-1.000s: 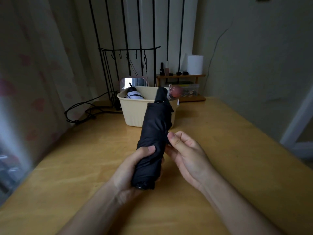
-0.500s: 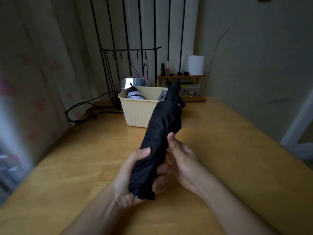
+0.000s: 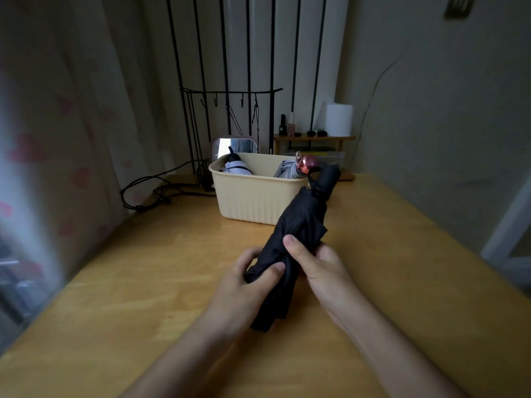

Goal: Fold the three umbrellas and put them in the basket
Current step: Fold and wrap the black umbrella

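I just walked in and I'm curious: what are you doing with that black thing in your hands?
A person at the wooden table holds a folded black fabric umbrella. The left hand grips its lower part and the right hand grips the cloth higher up. Two more folded umbrellas, a black-and-white one and a grey one with a reddish knob, already sit in the cream plastic basket behind. The black one is not in it yet.

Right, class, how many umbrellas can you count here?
3: black umbrella gripped by left hand and right hand; white-and-black umbrella in the basket, left side; grey umbrella, right side.
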